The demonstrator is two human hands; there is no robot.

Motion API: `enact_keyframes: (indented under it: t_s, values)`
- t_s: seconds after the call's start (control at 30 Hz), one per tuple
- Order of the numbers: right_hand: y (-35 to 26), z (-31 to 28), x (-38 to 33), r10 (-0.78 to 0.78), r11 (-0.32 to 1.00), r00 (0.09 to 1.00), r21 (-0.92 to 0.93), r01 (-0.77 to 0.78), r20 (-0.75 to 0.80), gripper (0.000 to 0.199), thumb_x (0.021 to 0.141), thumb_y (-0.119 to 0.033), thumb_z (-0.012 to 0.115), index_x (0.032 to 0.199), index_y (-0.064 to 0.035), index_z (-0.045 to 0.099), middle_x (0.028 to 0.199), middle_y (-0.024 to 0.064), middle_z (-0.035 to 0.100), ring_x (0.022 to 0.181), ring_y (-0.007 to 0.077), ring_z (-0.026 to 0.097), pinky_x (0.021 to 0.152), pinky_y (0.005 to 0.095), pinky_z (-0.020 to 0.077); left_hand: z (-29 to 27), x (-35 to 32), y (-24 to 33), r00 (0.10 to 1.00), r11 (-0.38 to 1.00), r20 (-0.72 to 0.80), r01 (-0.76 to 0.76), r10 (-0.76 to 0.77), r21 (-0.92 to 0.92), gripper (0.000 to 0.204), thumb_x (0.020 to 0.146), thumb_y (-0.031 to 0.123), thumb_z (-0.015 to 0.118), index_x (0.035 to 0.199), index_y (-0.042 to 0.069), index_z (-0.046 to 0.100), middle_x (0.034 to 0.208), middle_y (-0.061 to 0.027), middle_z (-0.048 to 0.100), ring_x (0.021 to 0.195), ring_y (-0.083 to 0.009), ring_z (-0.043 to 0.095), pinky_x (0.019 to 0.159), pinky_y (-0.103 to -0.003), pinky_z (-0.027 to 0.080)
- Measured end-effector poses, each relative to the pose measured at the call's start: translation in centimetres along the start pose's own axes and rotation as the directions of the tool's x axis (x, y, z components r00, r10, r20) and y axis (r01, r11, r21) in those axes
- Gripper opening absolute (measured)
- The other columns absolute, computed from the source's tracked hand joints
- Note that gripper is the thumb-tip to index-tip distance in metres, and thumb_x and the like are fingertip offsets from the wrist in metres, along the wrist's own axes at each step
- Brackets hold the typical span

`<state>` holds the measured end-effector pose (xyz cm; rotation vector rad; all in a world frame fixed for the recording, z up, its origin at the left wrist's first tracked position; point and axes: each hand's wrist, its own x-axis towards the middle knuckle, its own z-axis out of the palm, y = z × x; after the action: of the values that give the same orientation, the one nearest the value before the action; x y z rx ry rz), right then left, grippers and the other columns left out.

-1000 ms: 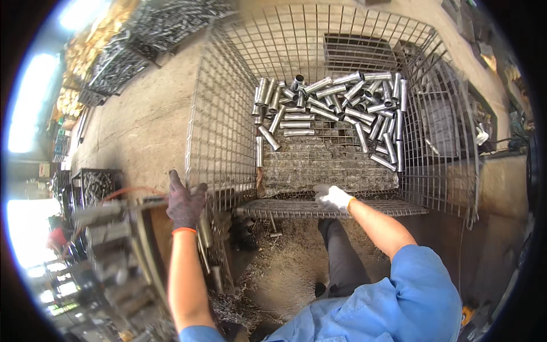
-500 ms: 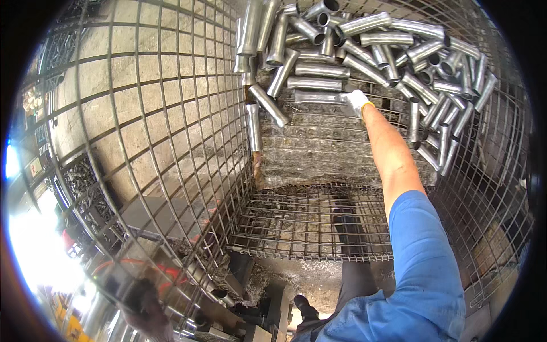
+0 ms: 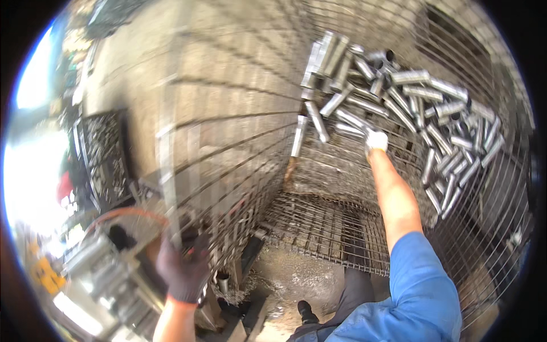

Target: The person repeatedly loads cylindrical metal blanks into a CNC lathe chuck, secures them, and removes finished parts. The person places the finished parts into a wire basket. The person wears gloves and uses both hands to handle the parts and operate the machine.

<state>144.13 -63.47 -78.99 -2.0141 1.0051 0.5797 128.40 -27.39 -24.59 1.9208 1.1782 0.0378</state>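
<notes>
My right hand (image 3: 376, 141), in a white glove, is closed at the right end of a metal tube (image 3: 348, 130). That tube lies in a wire basket (image 3: 325, 236), beside another metal tube (image 3: 353, 118) set nearly parallel to it. Motion blur softens the fingertips. My left hand (image 3: 185, 268), in a dark glove, is raised outside the basket's left mesh wall. Its thumb and fingers look apart, with nothing visible between them. Several loose tubes (image 3: 439, 137) are heaped along the basket's far and right sides.
The basket's left mesh wall (image 3: 228, 165) stands between my two hands. Left of my left hand is blurred grey machinery (image 3: 108, 279) with an orange hose (image 3: 128, 211). A dark crate (image 3: 102, 157) of metal parts stands farther left. My shoe (image 3: 307, 312) shows below the basket.
The view has swung left, so the basket appears farther right. My left hand has come up clearly into view at lower left. My right hand stays at the same tube's end.
</notes>
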Motion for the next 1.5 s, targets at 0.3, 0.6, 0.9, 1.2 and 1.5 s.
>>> enact_keyframes:
  t_s: [0.3,0.6,0.9,1.2,1.5]
  values:
    - [-1.4,-21.5,-25.8,-0.613,0.773,0.767,-0.058,0.632,0.190,0.057,0.085,-0.044,0.081,0.117,0.0018,0.068,0.112,0.0252,0.074,0.103,0.0412,0.073,0.090,0.0483,0.0600,0.1,-1.7,2.0,0.836,0.598,0.191,-0.509,0.514,0.619,0.068,0.092,0.032,0.080,0.148,0.004,0.055,0.122,-0.0204,0.073,0.101,-0.0360,0.076,0.085,-0.046,0.062]
    - [0.2,-34.7,-61.4,-0.631,0.712,0.367,0.323,0.623,0.684,0.035,0.079,-0.007,0.084,0.109,0.0010,0.069,0.114,0.0154,0.073,0.104,0.0258,0.073,0.090,0.0346,0.0617,-3.7,-31.0,-14.3,0.584,0.664,0.374,-0.737,0.720,-0.126,0.100,0.080,0.043,0.090,0.158,0.003,0.042,0.154,-0.0249,0.054,0.144,-0.0410,0.053,0.121,-0.051,0.044]
    - [11.5,-30.5,-90.8,-0.372,-0.295,-0.475,0.383,0.875,0.798,0.033,0.067,-0.035,0.096,0.080,-0.0093,0.078,0.111,0.0112,0.075,0.093,0.0307,0.076,0.081,0.0400,0.0620,-27.3,-51.1,-42.5,0.816,0.935,0.519,-0.071,0.256,-0.349,0.102,0.093,0.039,0.081,0.170,0.006,0.023,0.171,-0.0196,0.037,0.158,-0.0301,0.036,0.130,-0.042,0.030]
    - [21.4,-23.9,-112.5,0.259,-0.234,-0.762,0.804,0.546,0.593,0.033,0.085,-0.039,0.079,0.109,-0.0172,0.079,0.121,0.0099,0.074,0.099,0.0353,0.074,0.086,0.0429,0.0604,-41.3,-61.8,-54.5,0.942,0.621,0.108,-0.121,0.319,-0.774,0.089,0.079,-0.001,0.072,0.162,0.007,0.042,0.158,-0.0064,0.051,0.150,-0.0211,0.041,0.129,-0.040,0.025]
    - [23.9,-14.1,-123.7,0.194,-0.130,-0.929,0.947,0.293,0.314,0.022,0.071,-0.024,0.087,0.078,-0.0077,0.075,0.112,0.0120,0.077,0.083,0.0342,0.076,0.071,0.0411,0.0614,-47.8,-68.3,-62.4,0.902,0.688,-0.422,-0.254,-0.085,-0.680,0.068,0.071,0.008,0.100,0.129,0.010,0.065,0.122,-0.0015,0.072,0.112,-0.0174,0.069,0.102,-0.039,0.059]
